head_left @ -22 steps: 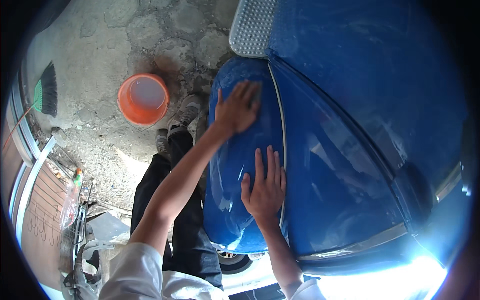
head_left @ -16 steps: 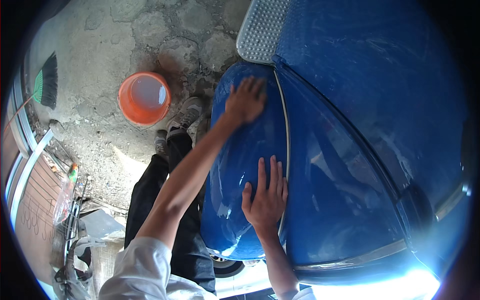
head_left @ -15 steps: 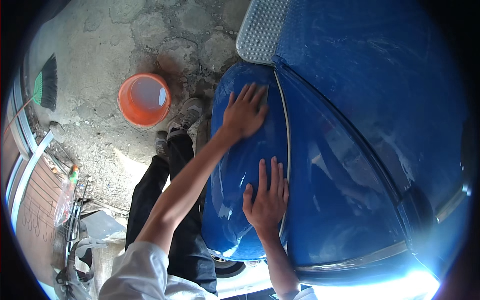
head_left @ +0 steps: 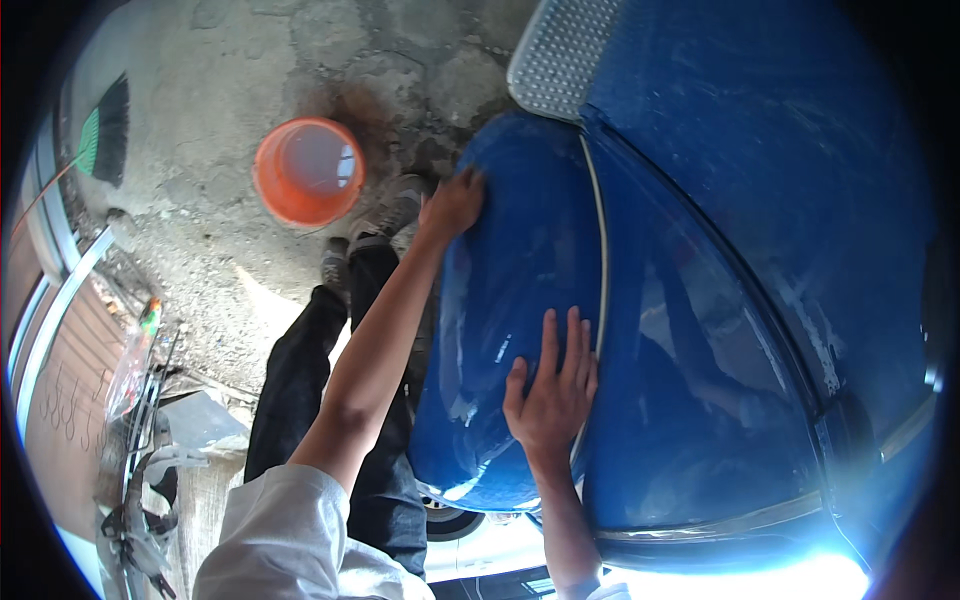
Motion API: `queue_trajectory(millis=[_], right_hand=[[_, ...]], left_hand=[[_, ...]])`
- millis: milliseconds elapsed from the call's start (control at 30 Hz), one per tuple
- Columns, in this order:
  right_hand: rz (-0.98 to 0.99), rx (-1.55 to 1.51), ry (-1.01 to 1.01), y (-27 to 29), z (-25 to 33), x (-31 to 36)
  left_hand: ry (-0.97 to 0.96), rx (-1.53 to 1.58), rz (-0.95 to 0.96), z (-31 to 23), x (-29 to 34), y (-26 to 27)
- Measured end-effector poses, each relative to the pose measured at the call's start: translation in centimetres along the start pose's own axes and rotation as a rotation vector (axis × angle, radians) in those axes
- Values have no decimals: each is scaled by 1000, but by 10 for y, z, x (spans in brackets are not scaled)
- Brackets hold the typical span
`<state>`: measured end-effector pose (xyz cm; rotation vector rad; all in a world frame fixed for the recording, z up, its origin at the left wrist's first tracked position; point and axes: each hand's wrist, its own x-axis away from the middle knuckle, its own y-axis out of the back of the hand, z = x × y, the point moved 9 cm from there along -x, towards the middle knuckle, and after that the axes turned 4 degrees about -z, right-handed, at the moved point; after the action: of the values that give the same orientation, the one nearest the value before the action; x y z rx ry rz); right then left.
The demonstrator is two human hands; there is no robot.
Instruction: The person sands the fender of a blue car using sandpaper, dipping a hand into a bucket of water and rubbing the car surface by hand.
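A rounded blue car fender lies under my hands. At its outer left side, toward the far end, my left hand is closed, with its fingers curled in against the paint; whatever they hold, if anything, is hidden. My right hand rests flat on the fender with fingers spread, beside the pale trim strip that runs along the seam. Whitish streaks and worn marks show on the blue paint. Right of the strip lies the broad blue body panel.
On the rough concrete floor stands an orange bucket of cloudy liquid, beside my shoes. A studded metal plate juts out beyond the fender. A green broom lies far left; a wheel shows below.
My left hand has slid left across the fender, from near the trim strip to the outer edge, and its fingers have curled. My right hand keeps its place. The whole view has shifted slightly.
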<state>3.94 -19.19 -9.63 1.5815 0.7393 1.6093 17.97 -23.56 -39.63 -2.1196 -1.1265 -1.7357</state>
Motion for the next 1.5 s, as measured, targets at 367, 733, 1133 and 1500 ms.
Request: queue_trajectory(millis=[367, 733, 1133, 1500], right_hand=[[-3, 36, -21, 0, -7, 3], [-94, 71, 17, 5, -11, 1], [-207, 16, -7, 15, -6, 3], [-280, -102, -208, -2, -40, 19]], left_hand=[[394, 910, -447, 238, 57, 53], [-248, 42, -594, 290, -125, 91], [339, 1432, -55, 315, 29, 94], [-96, 561, -645, 142, 76, 199]])
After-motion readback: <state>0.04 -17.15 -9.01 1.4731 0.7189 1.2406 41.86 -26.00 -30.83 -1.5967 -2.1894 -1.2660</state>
